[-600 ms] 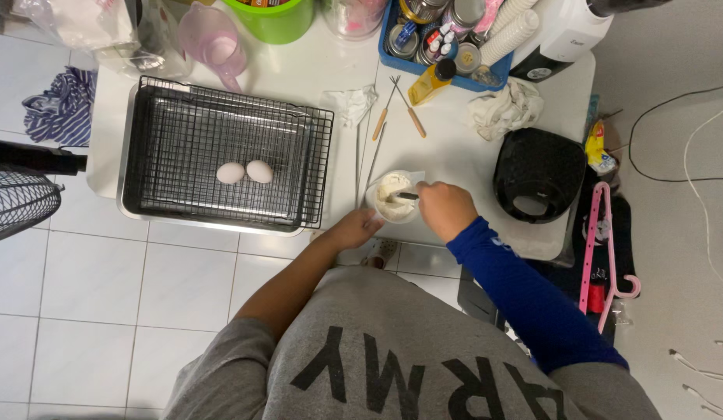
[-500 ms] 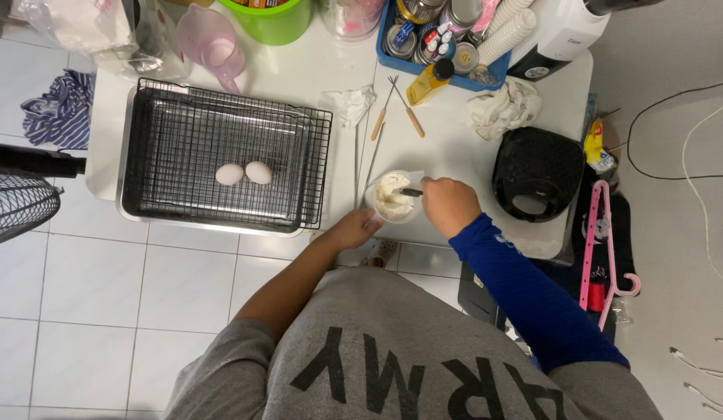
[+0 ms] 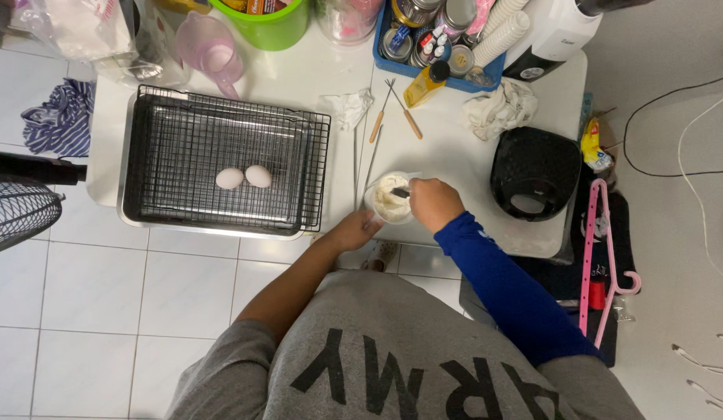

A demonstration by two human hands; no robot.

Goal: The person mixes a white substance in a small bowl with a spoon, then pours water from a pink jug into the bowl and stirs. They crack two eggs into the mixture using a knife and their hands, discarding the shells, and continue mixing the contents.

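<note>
Holding a small white cup (image 3: 390, 198) at the near edge of the white desk (image 3: 315, 78), left hand (image 3: 353, 231) cups its lower side, grip wrapped partway round it. Cup is filled with pale, creamy, lumpy stuff. Right hand (image 3: 433, 204), blue sleeve, is closed tight on a small dark utensil (image 3: 399, 192) whose tip sits in the cup's contents.

Metal tray (image 3: 128, 198) with black wire rack (image 3: 221, 159) on top, left of cup; two pale eggs (image 3: 244, 177) lie side by side on the rack, touching. Blue bin (image 3: 381, 58) at far edge packed with cans, small bottles and a yellow bottle. Green tub (image 3: 272, 27) beside it, contents unclear. Pink measuring jug (image 3: 210, 50) far left. Black basket-like container (image 3: 535, 171) right of cup. Thin sticks and skewers (image 3: 377, 136) lie just beyond the cup.
</note>
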